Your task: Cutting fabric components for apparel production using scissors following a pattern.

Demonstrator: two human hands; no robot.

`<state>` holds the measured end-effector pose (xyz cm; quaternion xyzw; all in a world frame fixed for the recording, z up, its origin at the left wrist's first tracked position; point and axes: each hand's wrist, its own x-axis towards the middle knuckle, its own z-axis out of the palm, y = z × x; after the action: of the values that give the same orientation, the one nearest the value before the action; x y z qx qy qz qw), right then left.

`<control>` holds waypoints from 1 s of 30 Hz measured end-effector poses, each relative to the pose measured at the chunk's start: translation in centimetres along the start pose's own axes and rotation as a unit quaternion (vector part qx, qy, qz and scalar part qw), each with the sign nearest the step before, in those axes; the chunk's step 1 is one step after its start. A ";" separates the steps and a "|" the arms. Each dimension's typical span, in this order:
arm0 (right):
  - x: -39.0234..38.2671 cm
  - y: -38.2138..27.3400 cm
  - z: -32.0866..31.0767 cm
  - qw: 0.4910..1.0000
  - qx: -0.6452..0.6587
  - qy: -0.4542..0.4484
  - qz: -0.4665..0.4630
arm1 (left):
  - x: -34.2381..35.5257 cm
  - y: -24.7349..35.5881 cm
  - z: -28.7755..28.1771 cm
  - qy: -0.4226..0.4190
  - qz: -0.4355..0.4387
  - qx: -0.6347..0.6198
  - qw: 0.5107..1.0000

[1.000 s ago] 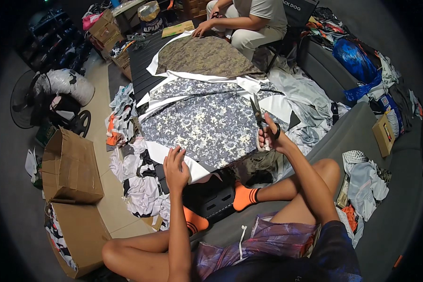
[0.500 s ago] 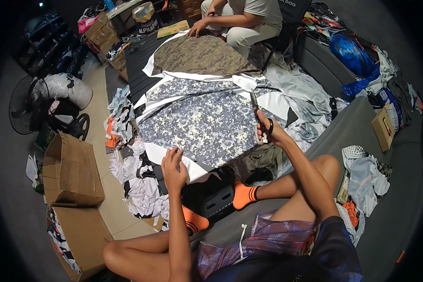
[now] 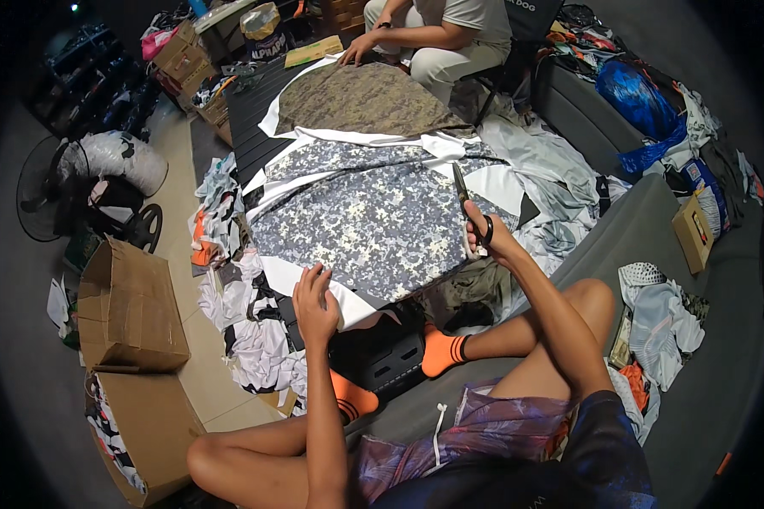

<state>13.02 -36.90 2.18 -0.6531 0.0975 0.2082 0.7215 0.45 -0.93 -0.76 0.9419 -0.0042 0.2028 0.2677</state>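
Observation:
A piece of grey-blue camouflage fabric with white borders lies spread over the low black table. On its near left corner rests my left hand, fingers stretched out over the white border. At the fabric's right edge my right hand is closed around black-handled scissors, whose blades point away from me. Whether those blades are fully closed I cannot tell. Beyond lies a brown-green camouflage piece, with a co-worker's hand on its far edge.
White and black fabric scraps heap along the table's left side. Pale cloth piles up at the right, beside the grey sofa. An open cardboard box stands on the left near a fan. A co-worker sits opposite.
My hands, the scissors and the fabric have stayed practically in place. The co-worker's other arm has shifted slightly, with a dark wristband now showing.

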 end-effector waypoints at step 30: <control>-6.6 1.1 5.2 0.914 -0.264 -0.306 -0.014 | -0.1 0.2 -0.4 0.016 -0.031 -0.022 0.999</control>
<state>5.98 -32.82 4.57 -0.7255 -0.1959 0.4060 0.5200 0.22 -0.93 -0.36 0.9322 0.0246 0.2091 0.2944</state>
